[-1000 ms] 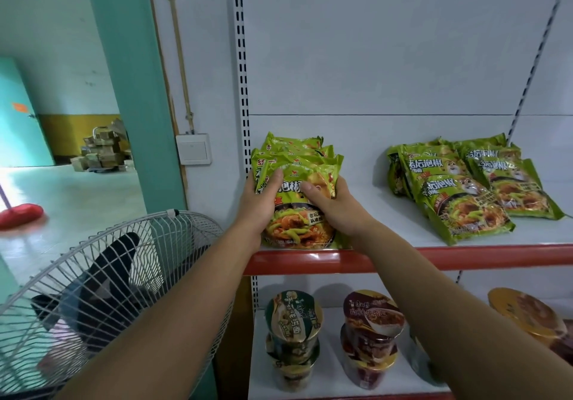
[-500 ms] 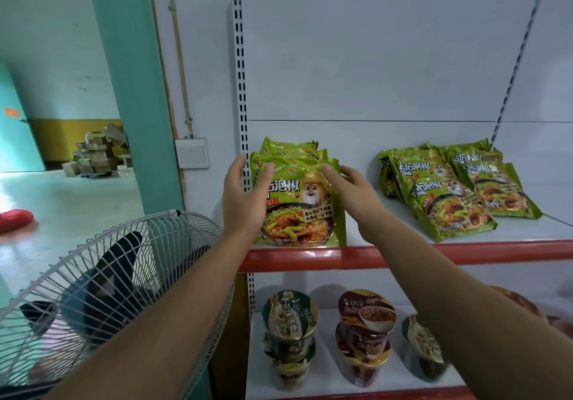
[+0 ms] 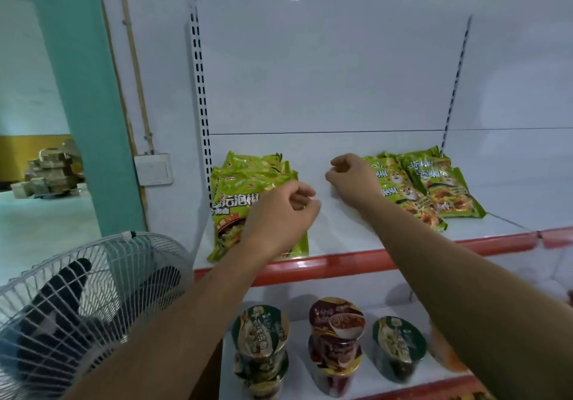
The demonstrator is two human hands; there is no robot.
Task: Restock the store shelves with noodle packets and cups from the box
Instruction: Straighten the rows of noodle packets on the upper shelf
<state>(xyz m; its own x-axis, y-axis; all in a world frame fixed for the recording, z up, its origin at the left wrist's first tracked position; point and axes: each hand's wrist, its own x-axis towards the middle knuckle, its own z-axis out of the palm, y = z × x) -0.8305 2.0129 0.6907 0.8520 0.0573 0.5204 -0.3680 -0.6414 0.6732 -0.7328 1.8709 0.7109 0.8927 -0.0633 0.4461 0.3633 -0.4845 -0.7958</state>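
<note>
A white-caged fan (image 3: 77, 306) with dark blades is placed below and left of the left hand (image 3: 279, 213), close beside that forearm. Noodle cups are ranged beneath both hands on the lower shelf: a green-lidded stack (image 3: 260, 334), a maroon stack (image 3: 336, 322) and a further green cup (image 3: 398, 340). A wall switch (image 3: 153, 168) and a teal pillar (image 3: 77, 89) are found left of the left hand, and a cardboard heap (image 3: 46, 173) is seen well beyond them on a pale floor. The upper shelf (image 3: 372, 257) is finished white with a red front lip and is backed by a white panel fitted with a slotted upright (image 3: 200, 89). The left stack of green packets (image 3: 245, 182) is located under and behind the left hand, its front packet partly covered by it. A second group of packets (image 3: 440, 189) is laid just right of the right hand (image 3: 350, 176). Both hands are held with fingers loosely curled and nothing is gripped. Contact between left hand and packet cannot be told. All packets are laid overlapping, printed faces up, long axes front to back, top edges toward the panel. The second group is skewed, with its lower ends turned rightward.
</note>
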